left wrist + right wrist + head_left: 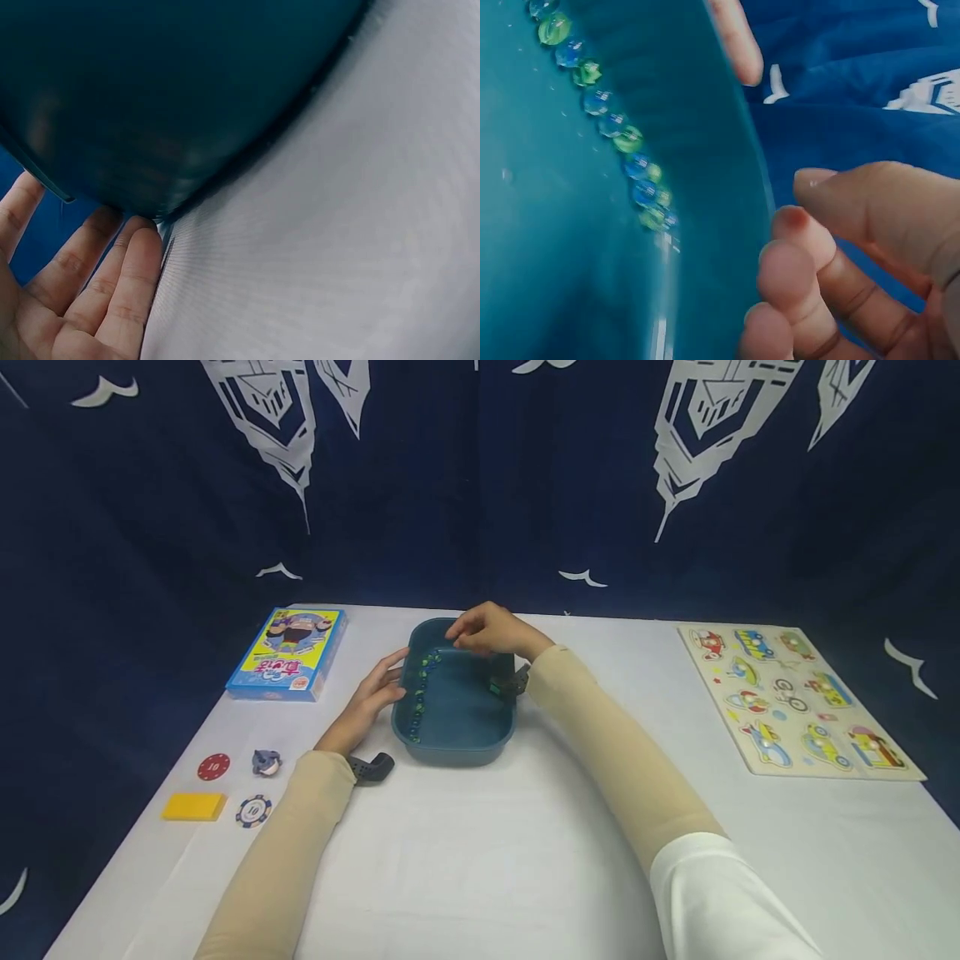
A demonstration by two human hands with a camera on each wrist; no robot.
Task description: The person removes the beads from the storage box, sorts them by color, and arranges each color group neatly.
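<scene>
Head view, tub (465,710): one, blue-green, upright on the far half of the bench (480,860).
Head view, marbles (420,697): green and blue, a row inside the tub along its left wall; the wall presumably stops them rolling.
Head view, left grip (367,697): fingers spread at the tub's outer left side, probably to steady it.
Head view, right grip (491,628): over the tub's far end, fingers bent.
Head view, left lot: card box (288,652), far; red chip (213,767), small figure (266,762), yellow block (193,807), blue-and-white chip (253,811), nearer; seemingly set aside.
Head view, right lot: picture board (798,714), flat, well apart from the tub.
Left wrist view, left grip: wide open, fingertips against the tub wall, nothing clasped.
Right wrist view, right grip: loosely curled, thumb near forefinger, nothing visible held; marbles line the wall's foot.
</scene>
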